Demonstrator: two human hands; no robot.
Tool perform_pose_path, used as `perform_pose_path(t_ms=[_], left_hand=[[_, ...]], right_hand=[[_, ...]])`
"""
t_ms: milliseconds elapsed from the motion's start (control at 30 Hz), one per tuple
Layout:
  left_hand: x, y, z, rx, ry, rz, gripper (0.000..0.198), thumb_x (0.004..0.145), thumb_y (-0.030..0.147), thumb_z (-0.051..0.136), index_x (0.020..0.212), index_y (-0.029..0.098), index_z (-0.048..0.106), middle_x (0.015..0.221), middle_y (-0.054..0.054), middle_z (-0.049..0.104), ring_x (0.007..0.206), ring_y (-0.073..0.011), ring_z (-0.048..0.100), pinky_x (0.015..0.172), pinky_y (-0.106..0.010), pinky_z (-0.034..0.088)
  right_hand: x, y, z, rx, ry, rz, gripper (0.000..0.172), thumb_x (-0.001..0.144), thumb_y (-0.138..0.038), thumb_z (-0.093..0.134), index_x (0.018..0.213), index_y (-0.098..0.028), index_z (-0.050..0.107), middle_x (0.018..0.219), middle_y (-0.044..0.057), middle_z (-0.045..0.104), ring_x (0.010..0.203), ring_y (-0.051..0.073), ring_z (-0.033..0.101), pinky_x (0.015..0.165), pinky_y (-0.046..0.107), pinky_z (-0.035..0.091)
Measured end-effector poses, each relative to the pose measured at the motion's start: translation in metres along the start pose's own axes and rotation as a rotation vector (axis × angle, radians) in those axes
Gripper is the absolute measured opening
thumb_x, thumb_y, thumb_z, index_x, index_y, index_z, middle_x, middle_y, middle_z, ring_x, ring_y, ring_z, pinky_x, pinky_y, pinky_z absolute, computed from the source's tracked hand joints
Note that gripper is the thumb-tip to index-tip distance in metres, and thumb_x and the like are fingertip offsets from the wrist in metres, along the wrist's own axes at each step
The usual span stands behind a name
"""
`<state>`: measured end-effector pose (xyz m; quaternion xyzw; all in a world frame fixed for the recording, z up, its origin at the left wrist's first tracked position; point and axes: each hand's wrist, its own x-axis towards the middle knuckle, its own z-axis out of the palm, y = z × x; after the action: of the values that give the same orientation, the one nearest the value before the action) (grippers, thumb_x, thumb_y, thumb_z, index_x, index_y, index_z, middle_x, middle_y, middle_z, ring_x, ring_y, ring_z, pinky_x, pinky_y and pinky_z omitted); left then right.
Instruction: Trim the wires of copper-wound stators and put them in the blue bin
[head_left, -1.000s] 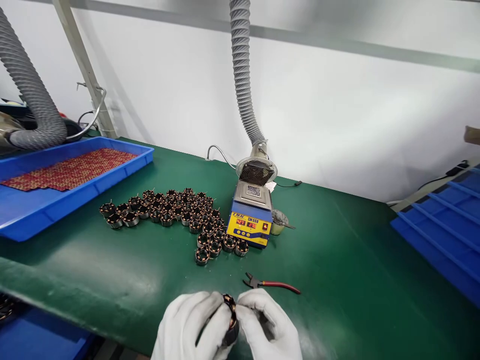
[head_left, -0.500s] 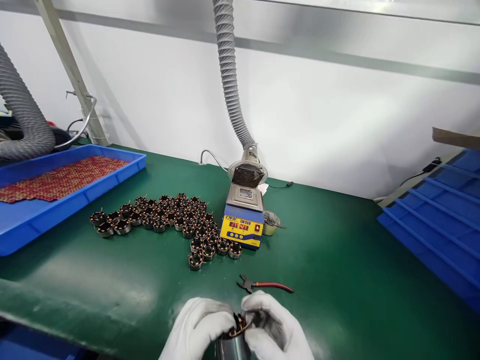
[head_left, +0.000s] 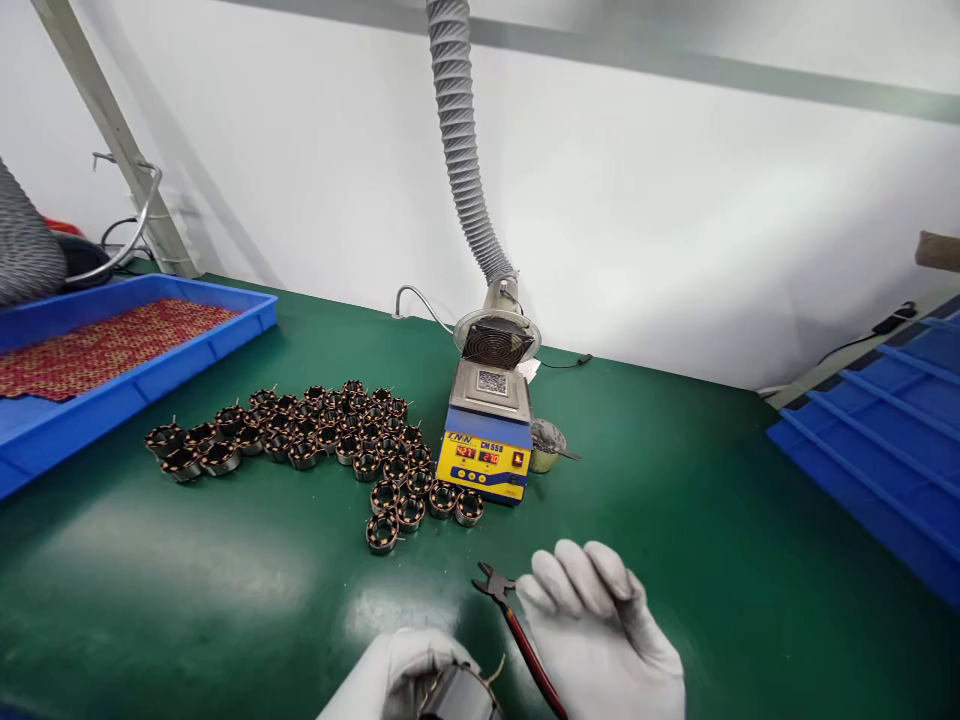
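Gloved hands at a green soldering bench, one on a stator, one on cutters.

The left hand point(head_left: 401, 675) clasps a wound stator point(head_left: 459, 695) at the bottom edge, half cut off by the frame. The right hand point(head_left: 600, 630) lies over the red-handled side cutters point(head_left: 517, 625), fingers curled about the handles, jaws pointing toward the stator pile point(head_left: 315, 440). Beyond stand the yellow-and-blue solder pot point(head_left: 487, 440) under a grey extraction hose point(head_left: 461, 150), a small tin point(head_left: 546, 445) just beside it, and blue trays point(head_left: 187, 350) at either side of the mat point(head_left: 675, 520).
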<state>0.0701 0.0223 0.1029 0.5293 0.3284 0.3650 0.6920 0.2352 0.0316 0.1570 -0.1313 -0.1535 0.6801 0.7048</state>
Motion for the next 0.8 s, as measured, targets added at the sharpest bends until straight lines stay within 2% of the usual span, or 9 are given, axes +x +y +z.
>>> perform_pose_path(t_ms=[67,200,333,400,467,533,633,767,800], left_hand=[[0.0,0.006,-0.005,0.189,0.075,0.071,0.044,0.061,0.05,0.078,0.097,0.026,0.07,0.097,-0.006,0.072,0.093,-0.0269,0.065,0.083,-0.035,0.052],[0.005,0.023,-0.008,0.754,0.174,0.368,0.053,0.064,0.025,0.081,0.111,0.035,0.061,0.116,-0.002,0.066,0.112,-0.0248,0.057,0.097,-0.033,0.046],[0.013,0.03,-0.01,0.946,0.211,0.573,0.068,0.064,0.021,0.08,0.124,0.031,0.049,0.118,-0.004,0.065,0.109,-0.0221,0.059,0.096,-0.028,0.048],[0.016,0.032,-0.013,0.908,0.2,0.617,0.061,0.068,0.029,0.078,0.123,0.031,0.05,0.114,-0.003,0.068,0.104,-0.0194,0.062,0.092,-0.024,0.049],[0.019,0.035,-0.016,0.838,0.209,0.641,0.04,0.077,0.032,0.07,0.115,0.033,0.057,0.107,0.0,0.071,0.101,-0.0171,0.063,0.091,-0.022,0.049],[0.022,0.036,-0.017,0.717,0.258,0.593,0.016,0.083,0.026,0.06,0.097,0.032,0.066,0.093,0.002,0.073,0.096,-0.0159,0.064,0.089,-0.022,0.048],[0.026,0.038,-0.015,0.431,0.35,0.327,0.017,0.08,0.022,0.055,0.068,0.025,0.067,0.079,0.0,0.072,0.09,-0.0183,0.065,0.079,-0.024,0.051],[0.023,0.045,-0.019,0.126,0.561,0.099,0.027,0.083,0.039,0.052,0.069,0.02,0.066,0.081,-0.005,0.071,0.087,-0.023,0.065,0.077,-0.029,0.053],[0.021,0.046,-0.021,0.128,0.555,0.063,0.025,0.081,0.04,0.055,0.076,0.02,0.068,0.087,-0.006,0.072,0.09,-0.024,0.065,0.08,-0.031,0.053]], right_hand=[[0.0,0.0,-0.008,-0.239,0.009,0.033,0.02,0.073,-0.036,0.071,0.063,-0.022,0.063,0.057,-0.004,0.048,0.055,0.01,0.045,0.057,0.025,0.04],[-0.004,0.014,-0.02,-0.581,0.116,0.313,0.03,0.061,-0.038,0.082,0.084,-0.022,0.071,0.085,0.005,0.069,0.08,0.019,0.062,0.076,0.032,0.048],[-0.006,0.03,-0.014,-0.472,0.068,0.377,0.054,0.055,-0.041,0.085,0.102,-0.021,0.069,0.098,0.009,0.07,0.093,0.025,0.064,0.088,0.04,0.047],[-0.006,0.034,-0.009,-0.364,0.056,0.417,0.052,0.055,-0.042,0.084,0.101,-0.022,0.07,0.096,0.009,0.071,0.09,0.023,0.066,0.084,0.038,0.049],[-0.005,0.036,-0.006,-0.316,0.092,0.45,0.05,0.053,-0.038,0.087,0.098,-0.024,0.07,0.099,0.007,0.071,0.09,0.019,0.066,0.08,0.03,0.051],[-0.005,0.037,-0.006,-0.309,0.135,0.474,0.049,0.052,-0.033,0.088,0.096,-0.024,0.07,0.098,0.004,0.07,0.086,0.014,0.066,0.074,0.023,0.051],[-0.005,0.039,-0.007,-0.253,0.13,0.537,0.049,0.05,-0.03,0.089,0.095,-0.024,0.069,0.084,0.001,0.071,0.073,0.011,0.068,0.066,0.021,0.051],[-0.005,0.034,-0.007,-0.152,0.085,0.6,0.049,0.052,-0.03,0.089,0.096,-0.022,0.07,0.083,0.004,0.073,0.074,0.016,0.07,0.065,0.023,0.051],[-0.005,0.032,-0.007,-0.145,0.086,0.598,0.046,0.055,-0.03,0.087,0.096,-0.021,0.07,0.086,0.005,0.073,0.077,0.017,0.07,0.067,0.024,0.052]])
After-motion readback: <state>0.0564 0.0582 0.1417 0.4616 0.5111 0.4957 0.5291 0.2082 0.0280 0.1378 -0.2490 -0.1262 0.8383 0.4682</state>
